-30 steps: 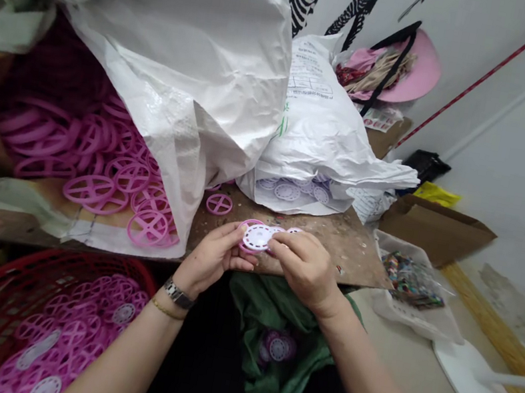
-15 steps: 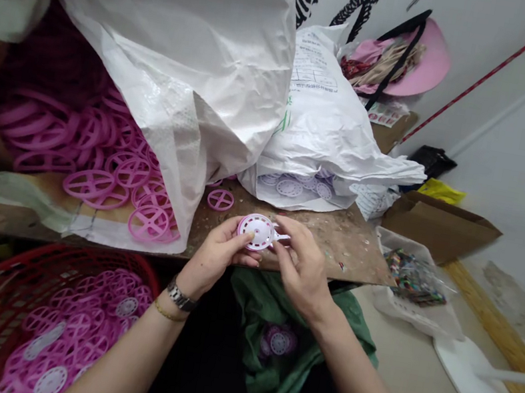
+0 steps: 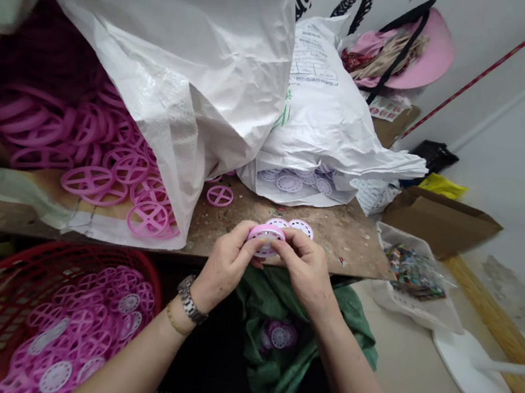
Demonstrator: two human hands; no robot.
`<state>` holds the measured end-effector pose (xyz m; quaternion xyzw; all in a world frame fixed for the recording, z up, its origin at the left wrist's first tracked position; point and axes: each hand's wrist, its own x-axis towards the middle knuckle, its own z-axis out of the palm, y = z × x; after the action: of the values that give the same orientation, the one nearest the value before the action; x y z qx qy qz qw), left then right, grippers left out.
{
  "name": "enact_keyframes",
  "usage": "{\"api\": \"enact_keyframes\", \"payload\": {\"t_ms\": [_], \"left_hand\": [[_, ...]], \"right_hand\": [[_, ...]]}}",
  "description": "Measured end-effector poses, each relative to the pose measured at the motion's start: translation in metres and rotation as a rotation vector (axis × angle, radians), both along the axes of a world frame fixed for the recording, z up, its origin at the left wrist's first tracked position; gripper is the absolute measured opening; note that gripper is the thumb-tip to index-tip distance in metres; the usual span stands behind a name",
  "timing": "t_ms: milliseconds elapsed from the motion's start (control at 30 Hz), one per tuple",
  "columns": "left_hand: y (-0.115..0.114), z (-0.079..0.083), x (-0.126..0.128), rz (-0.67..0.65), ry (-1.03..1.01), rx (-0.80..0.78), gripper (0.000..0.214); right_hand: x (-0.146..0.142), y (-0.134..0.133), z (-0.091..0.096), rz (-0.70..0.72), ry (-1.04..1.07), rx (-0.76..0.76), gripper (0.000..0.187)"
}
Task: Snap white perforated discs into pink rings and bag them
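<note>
Our grip is a 2-handed pinch: the left hand (image 3: pixel 226 263) and right hand (image 3: pixel 309 271) are both closed on 1 pink wheel (image 3: pixel 266 232), fingertips meeting on its rim from either side. The wheel sits between the hands at the near edge of the bench (image 3: pixel 350 242), lying nearly flat so we see mostly its rim, its width running left to right. Neither hand is nearer; each takes 1 end. Just beyond the right hand, 2 white discs (image 3: pixel 301 228) lie on the bench, and a loose spoked wheel (image 3: pixel 220 195) lies further left. A red basket (image 3: pixel 95 251) of wheels stands below.
</note>
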<state>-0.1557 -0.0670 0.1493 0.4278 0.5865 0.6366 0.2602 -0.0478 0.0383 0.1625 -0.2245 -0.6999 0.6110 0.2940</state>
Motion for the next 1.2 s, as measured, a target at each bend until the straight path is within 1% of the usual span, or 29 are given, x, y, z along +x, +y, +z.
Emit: {"api": "enact_keyframes", "payload": {"t_ms": [67, 133, 200, 267, 333, 400, 467, 533, 600, 700, 767, 867, 967, 1067, 1133, 1200], "left_hand": [[0.001, 0.000, 0.004, 0.064, 0.031, -0.006, 0.022], [0.001, 0.000, 0.007, 0.092, 0.015, -0.029, 0.022], [0.001, 0.001, 0.007, 0.067, -0.029, -0.063, 0.023], [0.001, 0.002, 0.004, -0.002, -0.056, -0.109, 0.026], [-0.001, 0.003, 0.002, -0.051, -0.027, -0.146, 0.030], [-0.003, 0.005, 0.000, -0.036, 0.052, -0.165, 0.030], [-0.004, 0.005, 0.001, 0.009, 0.137, -0.166, 0.030], [-0.005, 0.006, 0.003, 0.030, 0.178, -0.161, 0.029], [-0.005, 0.006, 0.005, 0.001, 0.149, -0.155, 0.029], [-0.007, 0.007, 0.005, -0.123, 0.052, -0.184, 0.024], [-0.009, 0.007, 0.004, -0.183, 0.045, -0.215, 0.025], [-0.013, 0.003, 0.006, -0.209, 0.062, -0.239, 0.028], [-0.014, -0.003, 0.012, -0.215, 0.062, -0.254, 0.029], [-0.013, -0.005, 0.014, -0.225, 0.180, -0.248, 0.032], [-0.010, -0.004, 0.010, -0.222, 0.302, -0.225, 0.035], [-0.006, -0.001, 0.000, -0.158, 0.453, -0.207, 0.036]], "right_hand": [[0.001, -0.002, 0.001, -0.039, 0.002, 0.065, 0.015], [0.002, -0.003, 0.001, -0.060, -0.005, 0.105, 0.015], [0.004, -0.001, 0.000, -0.054, -0.016, 0.114, 0.015], [0.006, 0.000, -0.001, -0.030, -0.046, 0.131, 0.015], [0.008, -0.001, -0.003, 0.004, -0.096, 0.176, 0.016], [0.011, -0.005, -0.003, 0.037, -0.126, 0.233, 0.016], [0.014, -0.009, -0.005, 0.052, -0.101, 0.279, 0.017], [0.016, -0.014, -0.006, 0.023, -0.058, 0.315, 0.018], [0.017, -0.015, -0.008, -0.023, -0.040, 0.330, 0.017], [0.020, -0.014, -0.010, -0.075, -0.039, 0.290, 0.016], [0.023, -0.012, -0.011, -0.055, -0.046, 0.230, 0.015], [0.029, -0.013, -0.014, 0.006, -0.072, 0.167, 0.011], [0.036, -0.016, -0.016, -0.040, -0.087, 0.178, 0.008], [0.045, -0.017, -0.019, -0.062, -0.123, 0.154, 0.010], [0.052, -0.014, -0.024, -0.053, -0.167, 0.131, 0.014], [0.061, -0.008, -0.029, -0.072, -0.201, 0.119, 0.017]]}}
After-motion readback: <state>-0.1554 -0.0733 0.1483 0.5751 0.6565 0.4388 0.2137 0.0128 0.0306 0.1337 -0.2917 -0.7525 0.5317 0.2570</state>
